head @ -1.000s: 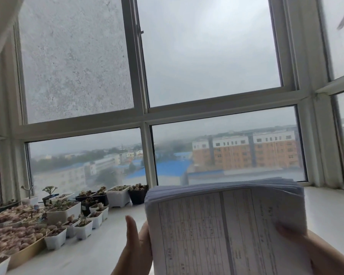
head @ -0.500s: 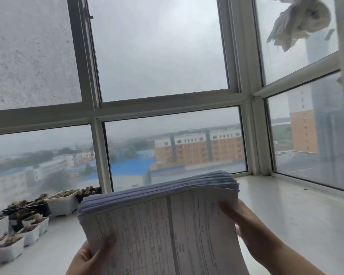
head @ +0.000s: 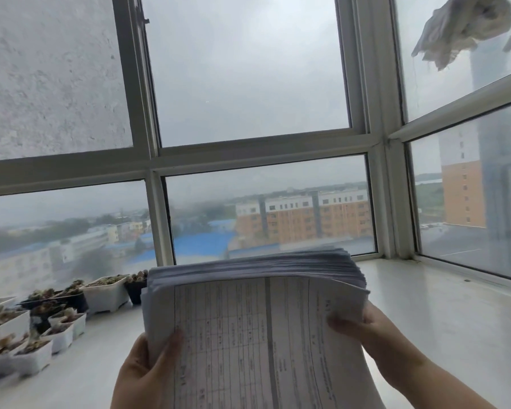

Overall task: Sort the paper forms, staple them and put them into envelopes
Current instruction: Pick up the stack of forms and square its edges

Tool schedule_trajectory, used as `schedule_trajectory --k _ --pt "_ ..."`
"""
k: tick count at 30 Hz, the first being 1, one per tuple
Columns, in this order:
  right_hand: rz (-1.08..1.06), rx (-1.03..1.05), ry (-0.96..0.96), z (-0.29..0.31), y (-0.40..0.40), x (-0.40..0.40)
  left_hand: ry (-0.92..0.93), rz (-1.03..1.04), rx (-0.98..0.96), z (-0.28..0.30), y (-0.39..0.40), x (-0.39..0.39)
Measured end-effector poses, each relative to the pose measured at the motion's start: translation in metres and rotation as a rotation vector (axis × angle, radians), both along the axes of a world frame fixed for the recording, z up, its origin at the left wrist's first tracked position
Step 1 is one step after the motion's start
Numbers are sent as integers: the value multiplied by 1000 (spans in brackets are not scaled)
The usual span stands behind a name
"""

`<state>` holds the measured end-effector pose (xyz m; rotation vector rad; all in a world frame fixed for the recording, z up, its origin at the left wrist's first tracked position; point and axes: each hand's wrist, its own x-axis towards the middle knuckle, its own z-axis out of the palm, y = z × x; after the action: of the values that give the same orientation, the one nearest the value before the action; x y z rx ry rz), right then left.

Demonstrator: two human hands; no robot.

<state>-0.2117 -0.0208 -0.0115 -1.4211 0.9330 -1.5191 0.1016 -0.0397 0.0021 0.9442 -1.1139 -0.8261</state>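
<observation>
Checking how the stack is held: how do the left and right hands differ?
The left hand grips the stack of forms at its lower left edge, thumb on the top sheet. The right hand sits higher, at the right edge, fingertips on the top sheet's curled corner. Both hold the same stack.

Two bare hands — left hand, right hand, forearms unsleeved

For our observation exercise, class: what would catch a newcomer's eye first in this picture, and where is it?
First, the thick stack of printed forms low in the centre, gripped by the left hand and right hand at its sides. Then the small potted plants crowding the sill at lower left, and the white cloth hanging at upper right.
</observation>
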Motion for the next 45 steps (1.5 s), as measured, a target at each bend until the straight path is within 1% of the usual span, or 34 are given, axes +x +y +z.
schedule_trajectory --k 2,4,6,7,9,10,11,13,14,16,18,20,21,23,26,28,30,33,35,37,38,39,42,43,44,45 --pt "4 58 23 -3 3 -2 2 -42 -27 2 3 2" --pt "-12 94 1 -8 3 1 1 -42 -32 3 6 3" --pt "-38 63 -42 -6 0 6 11 -42 -76 4 4 4" --pt "-64 5 -61 -3 -4 8 1 -14 -105 6 6 5" --pt "-130 -67 -52 5 -4 14 -28 38 -160 8 5 9" --pt "-124 -92 -46 8 -1 18 -38 48 -165 5 1 11" --pt "-95 -107 -31 4 -1 19 -49 43 -125 2 1 12" --pt "-104 -103 33 -8 2 21 -83 17 -44 -9 -4 13" --pt "-128 -110 25 -11 3 22 -100 16 -12 -16 -7 13" --pt "-110 -115 -72 -18 -1 22 -121 48 32 -21 -10 12" --pt "-105 -99 -113 -16 -5 24 -109 83 17 -16 -7 8" --pt "-181 -102 -151 -10 -5 28 -90 130 -41 -8 -3 5" --pt "-214 -92 -147 -8 -4 29 -77 156 -61 -3 -1 5" --pt "-225 -30 -70 -10 -4 32 -74 192 -82 -2 -2 6" --pt "-202 110 -40 -19 -5 35 -146 204 7 -15 -8 7" --pt "-191 127 -35 -19 -3 34 -149 215 39 -19 -10 8" --pt "-177 145 9 -14 -1 31 -149 211 41 -14 -11 9" --pt "-56 145 70 0 9 29 -160 203 25 0 -7 12" --pt "95 160 68 12 20 28 -85 173 29 8 -2 18" --pt "239 231 -28 22 29 32 -33 100 112 13 0 23" --pt "253 272 -69 24 30 34 -24 59 170 14 -1 26" --pt "229 305 -94 25 31 37 -27 13 230 13 0 30" --pt "26 357 -171 28 30 42 -80 -203 420 12 4 43" --pt "-28 372 -209 28 30 41 -42 -272 489 12 3 45" --pt "-63 382 -246 28 29 40 44 -323 535 14 1 44" --pt "-86 395 -277 28 30 40 169 -366 539 14 -3 44"
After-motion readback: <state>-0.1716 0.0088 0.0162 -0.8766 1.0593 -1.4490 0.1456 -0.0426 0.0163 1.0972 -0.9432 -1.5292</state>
